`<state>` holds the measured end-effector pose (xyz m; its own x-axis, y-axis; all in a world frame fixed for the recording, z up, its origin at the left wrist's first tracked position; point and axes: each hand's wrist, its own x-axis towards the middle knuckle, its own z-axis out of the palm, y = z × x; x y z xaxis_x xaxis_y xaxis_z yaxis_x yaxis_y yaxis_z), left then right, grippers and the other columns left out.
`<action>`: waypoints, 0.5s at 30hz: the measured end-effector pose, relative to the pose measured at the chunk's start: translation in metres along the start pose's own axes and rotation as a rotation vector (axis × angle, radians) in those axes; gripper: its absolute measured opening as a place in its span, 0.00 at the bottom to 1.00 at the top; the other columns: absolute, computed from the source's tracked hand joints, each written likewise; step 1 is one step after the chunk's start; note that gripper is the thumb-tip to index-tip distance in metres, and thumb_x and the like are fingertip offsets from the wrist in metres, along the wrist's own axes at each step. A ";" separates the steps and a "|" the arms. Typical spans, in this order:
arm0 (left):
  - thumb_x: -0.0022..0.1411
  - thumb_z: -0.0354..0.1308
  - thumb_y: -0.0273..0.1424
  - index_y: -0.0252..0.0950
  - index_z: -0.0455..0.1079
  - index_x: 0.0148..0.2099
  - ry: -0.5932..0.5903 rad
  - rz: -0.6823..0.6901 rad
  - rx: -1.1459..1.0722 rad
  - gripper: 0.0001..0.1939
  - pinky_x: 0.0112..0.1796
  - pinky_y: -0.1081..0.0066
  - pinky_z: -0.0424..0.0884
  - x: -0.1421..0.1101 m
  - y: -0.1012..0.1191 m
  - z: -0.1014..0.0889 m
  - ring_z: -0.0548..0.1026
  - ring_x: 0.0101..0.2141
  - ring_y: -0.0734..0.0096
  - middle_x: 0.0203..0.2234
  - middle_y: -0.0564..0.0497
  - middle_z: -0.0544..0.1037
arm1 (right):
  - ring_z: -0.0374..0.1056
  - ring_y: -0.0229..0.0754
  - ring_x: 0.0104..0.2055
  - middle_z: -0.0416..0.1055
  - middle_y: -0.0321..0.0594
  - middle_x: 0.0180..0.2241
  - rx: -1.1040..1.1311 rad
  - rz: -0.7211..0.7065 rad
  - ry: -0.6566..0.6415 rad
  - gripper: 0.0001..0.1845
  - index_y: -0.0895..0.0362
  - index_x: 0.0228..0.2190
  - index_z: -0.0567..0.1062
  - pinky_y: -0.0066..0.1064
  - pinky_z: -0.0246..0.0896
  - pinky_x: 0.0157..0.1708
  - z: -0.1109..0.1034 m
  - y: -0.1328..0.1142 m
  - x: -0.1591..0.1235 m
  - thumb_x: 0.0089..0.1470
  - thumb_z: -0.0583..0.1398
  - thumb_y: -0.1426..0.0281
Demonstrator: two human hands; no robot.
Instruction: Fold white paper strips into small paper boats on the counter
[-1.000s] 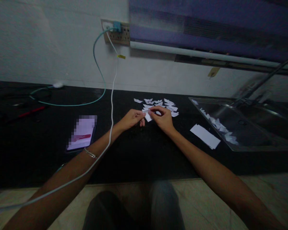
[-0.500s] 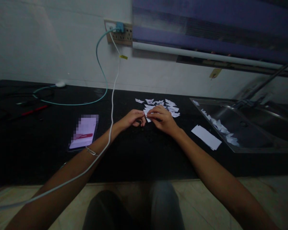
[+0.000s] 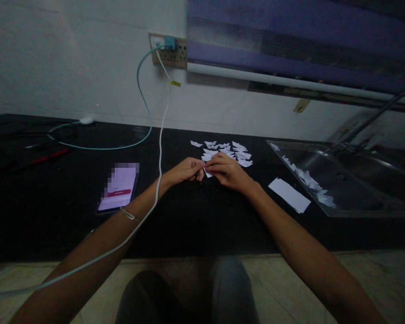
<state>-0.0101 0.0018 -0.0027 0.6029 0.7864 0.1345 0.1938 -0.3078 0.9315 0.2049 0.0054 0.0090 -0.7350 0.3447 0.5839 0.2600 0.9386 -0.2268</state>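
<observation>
Between my two hands is a small folded piece of white paper [image 3: 208,173], mostly covered by the fingers. My left hand [image 3: 189,169] is closed, pinching its left side between thumb and fingers. From the right, my right hand [image 3: 225,168] presses thumb and fingertips together on the same paper. Just behind the hands, several folded paper boats [image 3: 243,155] lie grouped on the black counter [image 3: 202,225]. To the right of my right hand rests a stack of white paper sheets [image 3: 289,195].
More folded white papers [image 3: 307,177] line the left rim of the steel sink [image 3: 351,189]. A phone [image 3: 119,186] lies left of my left forearm. A white cable [image 3: 159,157] hangs across that forearm. Teal cable [image 3: 104,148] loops on the counter near a red object [image 3: 50,156].
My right fingers have come closer to my left hand and now cover more of the paper. The view has shifted slightly. Boats, phone and paper stack stay put.
</observation>
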 end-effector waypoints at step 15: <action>0.69 0.44 0.35 0.34 0.63 0.23 0.228 0.082 0.422 0.22 0.22 0.77 0.59 -0.004 0.001 0.010 0.66 0.17 0.79 0.16 0.54 0.70 | 0.66 0.36 0.26 0.73 0.37 0.25 0.614 0.706 0.115 0.13 0.58 0.28 0.78 0.31 0.62 0.29 0.021 0.007 0.000 0.47 0.67 0.60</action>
<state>-0.0040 -0.0070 -0.0054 0.4538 0.8332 0.3159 0.4781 -0.5269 0.7027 0.1937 0.0121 -0.0087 -0.4585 0.8609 0.2203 0.2225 0.3512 -0.9095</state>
